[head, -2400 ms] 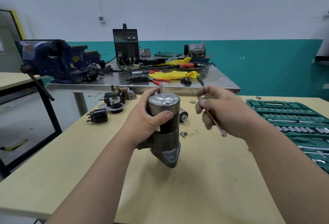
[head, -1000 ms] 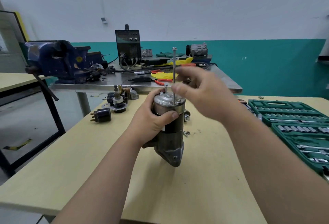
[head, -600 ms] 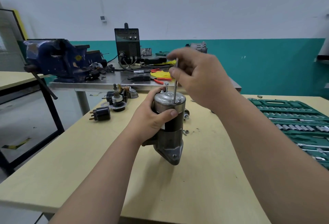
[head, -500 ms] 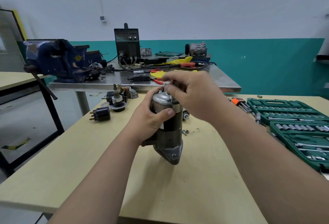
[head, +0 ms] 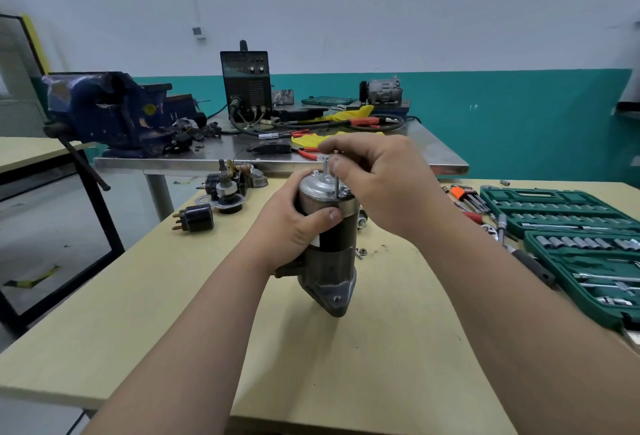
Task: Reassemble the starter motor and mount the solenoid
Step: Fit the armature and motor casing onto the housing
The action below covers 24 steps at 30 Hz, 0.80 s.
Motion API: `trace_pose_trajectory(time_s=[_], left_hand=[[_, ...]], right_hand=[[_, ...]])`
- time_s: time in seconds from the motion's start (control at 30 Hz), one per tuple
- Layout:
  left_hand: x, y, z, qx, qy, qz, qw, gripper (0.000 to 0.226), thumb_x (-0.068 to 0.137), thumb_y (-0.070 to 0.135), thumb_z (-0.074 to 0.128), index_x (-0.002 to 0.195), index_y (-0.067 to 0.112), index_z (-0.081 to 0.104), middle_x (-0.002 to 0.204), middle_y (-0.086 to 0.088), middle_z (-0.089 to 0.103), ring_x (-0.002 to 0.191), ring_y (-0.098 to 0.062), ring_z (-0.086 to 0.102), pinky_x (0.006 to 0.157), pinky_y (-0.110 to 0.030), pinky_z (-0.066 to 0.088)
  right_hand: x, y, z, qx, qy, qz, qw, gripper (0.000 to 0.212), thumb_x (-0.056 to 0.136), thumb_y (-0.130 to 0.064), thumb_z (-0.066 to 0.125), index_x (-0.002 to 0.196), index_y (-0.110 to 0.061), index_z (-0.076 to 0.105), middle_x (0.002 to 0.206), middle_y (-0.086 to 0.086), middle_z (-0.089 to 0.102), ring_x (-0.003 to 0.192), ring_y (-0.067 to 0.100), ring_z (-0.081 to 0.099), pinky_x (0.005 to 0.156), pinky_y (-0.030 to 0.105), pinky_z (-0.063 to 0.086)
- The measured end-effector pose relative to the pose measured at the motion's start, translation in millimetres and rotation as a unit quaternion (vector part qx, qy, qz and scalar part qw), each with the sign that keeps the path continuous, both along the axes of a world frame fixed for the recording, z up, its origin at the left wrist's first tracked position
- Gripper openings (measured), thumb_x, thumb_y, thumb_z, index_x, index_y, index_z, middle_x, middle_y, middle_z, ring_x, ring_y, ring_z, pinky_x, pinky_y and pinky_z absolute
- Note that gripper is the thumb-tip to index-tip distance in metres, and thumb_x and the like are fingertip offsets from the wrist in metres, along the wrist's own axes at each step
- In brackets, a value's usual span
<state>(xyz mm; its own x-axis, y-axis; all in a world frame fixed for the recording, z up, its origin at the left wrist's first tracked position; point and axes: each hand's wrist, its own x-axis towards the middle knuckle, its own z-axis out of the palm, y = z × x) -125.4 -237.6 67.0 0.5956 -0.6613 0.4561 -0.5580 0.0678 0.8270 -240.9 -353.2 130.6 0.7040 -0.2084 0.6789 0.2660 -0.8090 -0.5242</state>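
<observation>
The starter motor stands upright on the wooden table, silver end cap on top and nose housing at the bottom. My left hand grips its body just under the cap. My right hand pinches the head of a long through bolt that sticks up a short way out of the cap. A second bolt stands up from the cap behind it. The black solenoid lies apart at the left, near other loose motor parts.
An open green socket set fills the right side, with hex keys and a ratchet beside it. A nut lies by the motor. Behind is a steel bench with a blue vise, a welder and pliers.
My right hand brought the long bolt upright over the end cap and lowered it deep into the motor. My left hand kept its grip on the body.
</observation>
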Motion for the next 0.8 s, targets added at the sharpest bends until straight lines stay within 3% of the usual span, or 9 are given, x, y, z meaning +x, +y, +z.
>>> trace_pose_trajectory(time_s=[0.1,0.2,0.3,0.43,0.57,0.67,0.8], left_hand=[[1,1,-1,0.002,-0.006,0.002,1.000,0.050,0.070,0.031,0.075,0.114,0.042,0.053,0.100,0.019,0.068,0.092,0.007,0.063,0.073,-0.007,0.046],[1,0,-2,-0.005,-0.002,0.003,1.000,0.048,0.076,0.022,0.080,0.113,0.039,0.053,0.100,0.019,0.068,0.090,0.009,0.063,0.071,-0.006,0.046],[-1,0,-5,-0.005,-0.007,0.005,1.000,0.049,0.073,0.029,0.075,0.114,0.040,0.052,0.104,0.017,0.068,0.092,0.007,0.063,0.073,-0.007,0.045],[-3,1,-10,-0.005,0.003,0.009,1.000,0.051,0.072,0.039,0.070,0.115,0.047,0.045,0.096,0.037,0.062,0.093,0.016,0.058,0.070,-0.001,0.043],[-1,2,-13,-0.008,-0.006,0.010,1.000,0.060,0.067,0.048,0.069,0.121,0.043,0.042,0.099,0.040,0.060,0.097,0.014,0.057,0.076,-0.003,0.043],[2,0,-14,-0.011,-0.009,0.009,1.000,0.054,0.071,0.039,0.071,0.117,0.044,0.043,0.099,0.042,0.060,0.097,0.015,0.057,0.075,-0.002,0.042],[4,-3,-15,-0.020,-0.015,0.012,1.000,0.063,0.062,0.050,0.069,0.119,0.041,0.045,0.101,0.037,0.063,0.098,0.010,0.059,0.081,-0.007,0.043]], right_hand=[[-1,1,3,-0.039,0.000,-0.017,0.999,0.023,0.093,-0.018,0.059,0.112,-0.020,0.071,0.097,-0.015,0.066,0.088,-0.002,0.057,0.077,0.003,0.042],[-2,5,1,-0.114,-0.050,-0.082,0.989,0.025,0.093,-0.017,0.058,0.114,-0.012,0.070,0.105,0.002,0.070,0.095,0.013,0.061,0.084,0.021,0.047],[-3,9,-2,-0.078,-0.044,-0.037,0.995,0.024,0.093,-0.016,0.058,0.114,-0.014,0.070,0.101,-0.004,0.067,0.093,0.009,0.058,0.082,0.016,0.045],[1,6,2,-0.121,-0.045,-0.082,0.988,0.025,0.094,-0.017,0.057,0.115,-0.013,0.069,0.104,0.001,0.069,0.095,0.014,0.061,0.086,0.026,0.048],[3,5,-1,-0.041,-0.021,-0.003,0.999,0.023,0.093,-0.017,0.059,0.113,-0.019,0.070,0.102,-0.010,0.068,0.092,0.000,0.059,0.082,0.010,0.045],[8,4,-2,-0.115,-0.062,-0.060,0.990,0.023,0.092,-0.017,0.058,0.111,-0.013,0.071,0.102,-0.002,0.071,0.092,0.007,0.061,0.082,0.015,0.046],[6,0,2,0.007,-0.008,0.006,1.000,0.012,0.089,-0.020,0.064,0.092,-0.030,0.071,0.080,-0.021,0.065,0.075,-0.003,0.058,0.068,0.009,0.046]])
